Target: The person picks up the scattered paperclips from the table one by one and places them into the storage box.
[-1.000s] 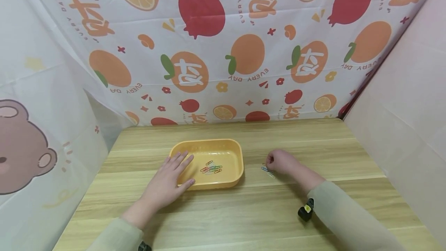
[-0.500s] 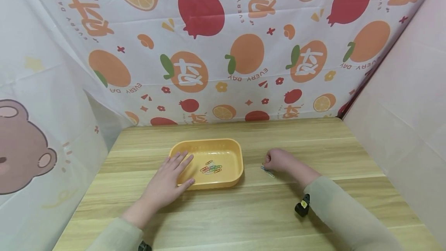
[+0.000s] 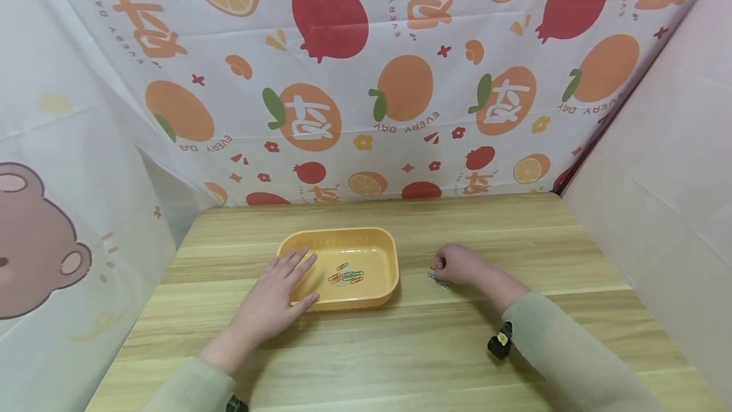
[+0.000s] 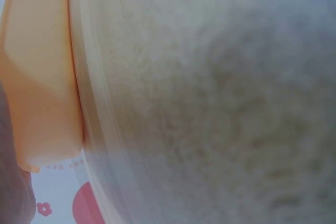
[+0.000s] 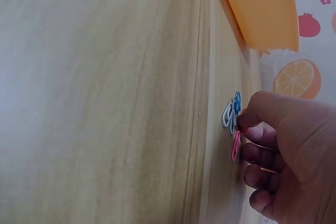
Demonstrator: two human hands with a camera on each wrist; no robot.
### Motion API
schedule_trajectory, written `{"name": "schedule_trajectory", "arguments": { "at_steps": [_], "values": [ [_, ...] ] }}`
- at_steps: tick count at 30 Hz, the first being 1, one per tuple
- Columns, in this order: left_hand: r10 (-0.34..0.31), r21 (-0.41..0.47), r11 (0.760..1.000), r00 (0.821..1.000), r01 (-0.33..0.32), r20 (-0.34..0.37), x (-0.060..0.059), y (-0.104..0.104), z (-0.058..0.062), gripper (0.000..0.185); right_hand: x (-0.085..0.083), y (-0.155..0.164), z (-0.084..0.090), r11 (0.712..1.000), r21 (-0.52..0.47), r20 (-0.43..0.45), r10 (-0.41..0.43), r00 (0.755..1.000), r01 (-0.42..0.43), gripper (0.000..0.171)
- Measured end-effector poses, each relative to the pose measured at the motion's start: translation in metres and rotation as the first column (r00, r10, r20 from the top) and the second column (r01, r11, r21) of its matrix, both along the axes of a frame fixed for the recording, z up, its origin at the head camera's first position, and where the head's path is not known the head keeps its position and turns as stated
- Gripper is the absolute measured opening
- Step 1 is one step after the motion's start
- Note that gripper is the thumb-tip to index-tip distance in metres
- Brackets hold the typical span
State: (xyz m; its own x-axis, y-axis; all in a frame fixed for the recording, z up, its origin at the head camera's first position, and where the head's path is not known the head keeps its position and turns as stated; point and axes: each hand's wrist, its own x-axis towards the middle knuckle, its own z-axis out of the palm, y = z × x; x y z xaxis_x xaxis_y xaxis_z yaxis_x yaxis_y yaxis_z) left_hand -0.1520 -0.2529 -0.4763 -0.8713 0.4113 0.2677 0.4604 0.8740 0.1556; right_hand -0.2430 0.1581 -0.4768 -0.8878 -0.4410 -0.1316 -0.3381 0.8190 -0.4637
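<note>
My left hand (image 3: 273,294) lies spread over the left end of a yellow plastic tray (image 3: 390,259), its fingers across the rim and its thumb at the front edge. Inside the tray is a small heap of coloured paper clips (image 3: 349,276). To the right of the tray, my right hand (image 3: 460,264) is down at the tabletop with curled fingers. The right wrist view shows its thumb and forefinger pinching a reddish paper clip (image 5: 243,120). Right beside these fingertips lie a white paper clip (image 5: 227,115), a blue paper clip (image 5: 238,101) and a pink paper clip (image 5: 235,146).
A wood-grain table (image 3: 366,361) carries everything. Behind it hangs a fruit-print cloth (image 3: 366,81), with pale cloth walls (image 3: 657,208) at both sides. In the left wrist view, the tray's outer wall (image 4: 44,77) stands at the left edge.
My right hand has shifted slightly left over the loose paper clips, then stayed nearly in place. The left hand and the tray have not moved.
</note>
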Motion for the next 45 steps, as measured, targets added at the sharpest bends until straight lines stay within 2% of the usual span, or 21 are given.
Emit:
{"name": "schedule_trajectory", "arguments": {
  "at_steps": [14,21,26,35,39,45],
  "values": [
    [0.005,-0.001,1.0,1.0,-0.005,0.012,0.0,0.0,0.001,0.076,0.005,0.006,-0.01,1.0,-0.002,-0.15,-0.012,0.989,0.011,0.005],
    [0.003,0.003,1.0,1.0,-0.003,0.005,0.0,0.0,0.001,0.075,0.005,0.012,-0.014,0.999,-0.024,-0.188,0.025,0.982,-0.03,0.005],
    [-0.003,0.017,1.0,1.0,0.004,-0.025,0.0,0.0,0.001,0.076,0.004,0.015,-0.015,0.998,-0.059,-0.169,0.016,0.985,-0.026,0.005],
    [-0.002,0.003,1.0,1.0,0.002,-0.007,-0.001,0.0,0.001,0.076,0.004,0.017,-0.016,0.996,-0.094,-0.131,-0.026,0.991,0.014,0.008],
    [-0.011,0.009,1.0,1.0,0.012,-0.023,-0.001,0.0,0.0,0.075,0.003,0.019,-0.018,0.995,-0.095,-0.131,-0.025,0.991,0.013,0.008],
    [-0.012,0.012,1.0,1.0,0.012,-0.022,-0.001,0.0,0.001,0.076,0.003,0.02,-0.016,0.988,-0.148,-0.087,-0.065,0.994,0.051,0.007]
  ]
}}
